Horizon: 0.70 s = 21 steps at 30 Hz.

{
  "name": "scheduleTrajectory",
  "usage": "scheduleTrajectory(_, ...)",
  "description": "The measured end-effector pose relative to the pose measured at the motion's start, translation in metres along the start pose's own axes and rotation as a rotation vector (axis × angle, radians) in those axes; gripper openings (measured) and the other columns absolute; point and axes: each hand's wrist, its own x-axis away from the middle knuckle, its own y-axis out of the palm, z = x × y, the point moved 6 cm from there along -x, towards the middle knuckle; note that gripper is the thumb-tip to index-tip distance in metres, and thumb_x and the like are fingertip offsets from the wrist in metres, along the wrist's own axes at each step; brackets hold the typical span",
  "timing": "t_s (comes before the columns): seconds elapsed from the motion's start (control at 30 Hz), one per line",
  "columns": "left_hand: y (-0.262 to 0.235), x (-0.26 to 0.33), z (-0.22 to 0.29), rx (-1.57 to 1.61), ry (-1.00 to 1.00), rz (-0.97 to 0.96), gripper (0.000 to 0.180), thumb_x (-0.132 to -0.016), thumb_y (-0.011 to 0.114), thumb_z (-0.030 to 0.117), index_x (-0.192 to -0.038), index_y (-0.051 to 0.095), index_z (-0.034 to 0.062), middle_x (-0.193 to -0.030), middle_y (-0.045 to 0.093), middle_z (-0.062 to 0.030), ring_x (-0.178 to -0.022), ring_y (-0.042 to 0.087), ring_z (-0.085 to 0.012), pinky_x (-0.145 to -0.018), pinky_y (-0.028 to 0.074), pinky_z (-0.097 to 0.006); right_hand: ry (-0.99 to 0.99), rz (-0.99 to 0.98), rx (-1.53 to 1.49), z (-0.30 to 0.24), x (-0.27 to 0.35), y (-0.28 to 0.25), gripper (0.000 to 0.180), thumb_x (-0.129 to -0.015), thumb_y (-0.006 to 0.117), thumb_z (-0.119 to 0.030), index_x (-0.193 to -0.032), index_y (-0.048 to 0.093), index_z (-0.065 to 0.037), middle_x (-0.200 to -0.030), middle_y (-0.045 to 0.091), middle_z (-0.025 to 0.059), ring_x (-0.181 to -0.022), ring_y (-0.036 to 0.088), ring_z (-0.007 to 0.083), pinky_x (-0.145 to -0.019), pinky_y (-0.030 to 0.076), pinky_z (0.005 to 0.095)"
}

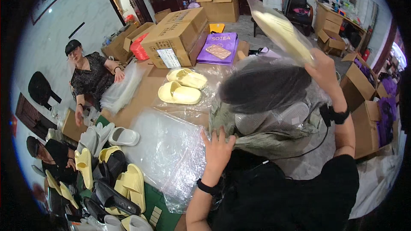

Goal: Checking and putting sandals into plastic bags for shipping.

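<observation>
My right hand (323,72) is raised on the right, its fingers closed round one end of a clear plastic bag with pale yellow slippers (280,28) in it. Below that bag stands a woven grey-green sack (257,142), its mouth spread wide. Bagged black slippers (263,87) and bagged light grey slippers (293,113) fill the sack. My left hand (217,152) rests with fingers spread between the sack's near rim and a stack of clear plastic bags (165,145). Just beyond the stack, a pair of yellow slippers (182,92) lies on clear plastic.
Loose slippers (122,188) in yellow, black and grey pile up at the lower left. Two co-workers sit along the left, one near a heap of clear bags (122,90). A large carton (175,36) and purple packages (218,48) stand at the back; open cartons (364,119) line the right.
</observation>
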Motion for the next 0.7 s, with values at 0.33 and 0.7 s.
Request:
scheduleTrajectory(0.33, -0.008, -0.006, -0.006, 0.038, -0.002, -0.005, 0.015, -0.078, 0.061, 0.017, -0.090, 0.070, 0.0149, -0.086, 0.058, -0.0101, -0.118, 0.047, -0.0400, -0.101, 0.016, -0.075, 0.343, -1.058, -0.519, 0.037, 0.056, 0.043, 0.037, -0.069, 0.074, -0.018, -0.100, 0.067, -0.001, -0.080, 0.068, 0.0051, -0.076, 0.060, 0.0112, -0.071, 0.047, 0.0292)
scheduleTrajectory(0.7, -0.017, -0.002, -0.004, 0.027, 0.024, 0.089, 0.008, -0.077, 0.059, 0.017, -0.085, 0.060, 0.0169, -0.090, 0.058, -0.0069, -0.117, 0.050, -0.0359, -0.097, 0.014, -0.079, 0.003, -1.396, 0.292, 0.062, 0.040, 0.188, 0.028, -0.063, 0.070, -0.015, -0.083, 0.068, 0.003, -0.081, 0.067, 0.0195, -0.074, 0.065, 0.0338, -0.065, 0.050, 0.0416)
